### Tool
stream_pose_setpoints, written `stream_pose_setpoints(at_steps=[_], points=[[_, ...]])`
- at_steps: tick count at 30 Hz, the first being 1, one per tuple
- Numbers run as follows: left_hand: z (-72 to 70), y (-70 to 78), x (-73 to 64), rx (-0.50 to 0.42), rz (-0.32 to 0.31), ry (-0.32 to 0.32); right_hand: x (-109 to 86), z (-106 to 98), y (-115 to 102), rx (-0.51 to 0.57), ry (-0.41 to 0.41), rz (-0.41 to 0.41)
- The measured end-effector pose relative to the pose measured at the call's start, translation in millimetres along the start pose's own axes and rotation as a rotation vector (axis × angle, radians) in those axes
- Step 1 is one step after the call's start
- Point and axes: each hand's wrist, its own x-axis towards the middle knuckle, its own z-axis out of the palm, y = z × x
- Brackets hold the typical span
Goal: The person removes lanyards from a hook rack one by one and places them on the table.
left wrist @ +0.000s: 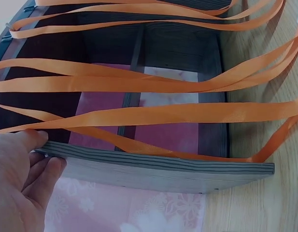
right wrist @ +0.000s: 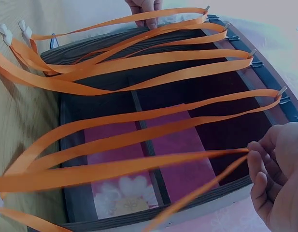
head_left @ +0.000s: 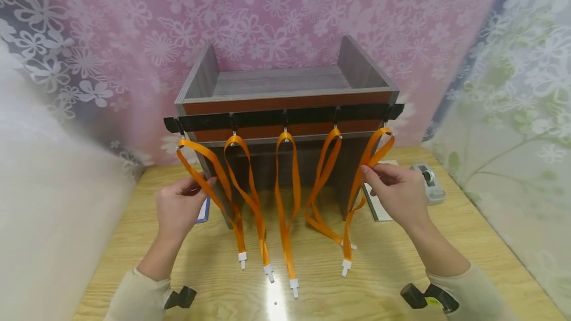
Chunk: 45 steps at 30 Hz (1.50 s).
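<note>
Several orange lanyards (head_left: 285,202) with white plastic clips hang from hooks along a black strip (head_left: 263,119) across the front of a grey wooden shelf unit (head_left: 276,82). At the far right, my right hand (head_left: 399,189) pinches the ribbon of the end lanyard (head_left: 360,177) between thumb and fingertips, a little below its hook. The right wrist view shows this ribbon (right wrist: 139,166) running from the fingertips of that hand (right wrist: 276,169). My left hand (head_left: 180,207) grips the front edge of the unit's left side panel (left wrist: 158,159), beside the leftmost lanyard (head_left: 218,167).
The unit stands on a wooden table (head_left: 147,241) against a pink floral backdrop (head_left: 276,14). Behind the right hand lie a notepad (head_left: 379,207) and a grey tape dispenser (head_left: 431,187). A blue-edged card (head_left: 203,211) lies beside the left panel.
</note>
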Motion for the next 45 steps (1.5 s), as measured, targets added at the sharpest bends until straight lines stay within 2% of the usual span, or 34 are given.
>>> stream_pose_setpoints(at_steps=[5,9,13,19,24,27,29,31,34,38,42,45], points=[[0.7,1.1,1.2,0.026,0.01,-0.003,6.0,-6.0,2.7,0.023,-0.04,-0.05],[2.9,2.4,3.1,0.052,0.052,0.003,12.5,-19.1,-1.5,0.008,-0.089,-0.016],[3.4,2.9,4.2,0.046,0.071,0.001,19.5,-32.5,-8.7,0.091,-0.101,-0.01],[1.1,3.3,4.3,0.058,0.052,0.003,27.7,-46.0,-16.3,0.163,-0.092,-0.026],[0.9,3.9,4.4,0.057,0.052,-0.006,32.6,-58.5,-19.2,0.352,-0.092,-0.046],[1.3,4.3,4.8,0.047,0.039,-0.016,36.3,-67.7,-19.3,0.454,-0.101,-0.118],[1.4,4.4,4.1,0.037,0.023,-0.02,37.9,-73.8,-19.3,0.432,-0.11,-0.162],[1.2,4.4,3.2,0.04,0.013,-0.019,38.4,-79.6,-18.8,0.366,-0.126,-0.2],[0.6,4.1,2.1,0.066,0.017,-0.021,36.7,-87.1,-17.0,0.186,-0.14,-0.226],[-0.3,4.5,2.2,0.126,0.042,-0.031,31.2,-94.2,-13.6,0.025,-0.175,-0.236],[-0.8,5.6,2.3,0.162,0.058,-0.04,22.7,-100.7,-12.0,-0.031,-0.21,-0.184],[-1.3,5.6,2.0,0.161,0.056,-0.04,16.6,-104.2,-10.6,-0.056,-0.231,-0.176]])
